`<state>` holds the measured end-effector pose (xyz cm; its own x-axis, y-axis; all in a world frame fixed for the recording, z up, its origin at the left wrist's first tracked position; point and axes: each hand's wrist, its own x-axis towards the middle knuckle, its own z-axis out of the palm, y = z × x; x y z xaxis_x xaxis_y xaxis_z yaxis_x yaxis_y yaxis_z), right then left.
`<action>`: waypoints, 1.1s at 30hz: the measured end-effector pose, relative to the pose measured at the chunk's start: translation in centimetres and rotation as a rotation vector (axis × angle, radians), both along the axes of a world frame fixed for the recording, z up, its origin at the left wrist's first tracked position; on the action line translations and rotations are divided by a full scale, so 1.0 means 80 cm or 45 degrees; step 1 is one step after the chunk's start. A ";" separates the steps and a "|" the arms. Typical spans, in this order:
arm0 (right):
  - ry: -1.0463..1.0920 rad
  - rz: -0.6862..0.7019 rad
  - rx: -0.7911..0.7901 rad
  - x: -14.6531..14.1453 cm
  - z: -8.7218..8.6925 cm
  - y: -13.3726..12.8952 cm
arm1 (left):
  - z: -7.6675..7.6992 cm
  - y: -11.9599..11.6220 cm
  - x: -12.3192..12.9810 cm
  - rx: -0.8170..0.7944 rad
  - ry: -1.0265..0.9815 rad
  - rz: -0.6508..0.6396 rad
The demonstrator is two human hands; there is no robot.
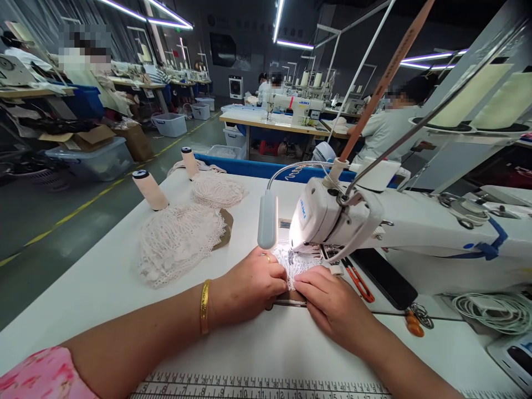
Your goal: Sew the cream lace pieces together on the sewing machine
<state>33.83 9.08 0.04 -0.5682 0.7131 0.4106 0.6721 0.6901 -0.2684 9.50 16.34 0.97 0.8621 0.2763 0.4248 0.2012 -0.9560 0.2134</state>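
Observation:
A white lace piece (293, 267) lies under the needle area of a white sewing machine (320, 216), brightly lit by its lamp. My left hand (253, 280), with a ring and a gold bangle, is closed on the lace's left side with fingers curled. At the lace's right edge, my right hand (332, 302) presses its fingers together on the fabric, thumb tucked low. The fingertips of both hands are close together, partly hiding the lace. To the left rest a large lace heap (177, 241) and a smaller lace pile (218, 190).
Two thread cones (150, 191) stand at the table's left edge. Orange-handled snips (361, 281), a black phone (384, 277) and a coiled cable (492, 311) lie right of the hands. A ruler strip (257, 386) runs along the front. Co-workers sit at machines beyond.

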 end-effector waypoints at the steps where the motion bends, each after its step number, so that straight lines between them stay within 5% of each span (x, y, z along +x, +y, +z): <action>1: 0.014 0.009 0.000 0.000 -0.001 0.000 | -0.001 0.001 0.000 0.005 -0.004 0.001; 33: -0.111 -0.361 0.058 0.006 -0.034 0.019 | -0.006 0.031 0.010 0.135 0.062 0.241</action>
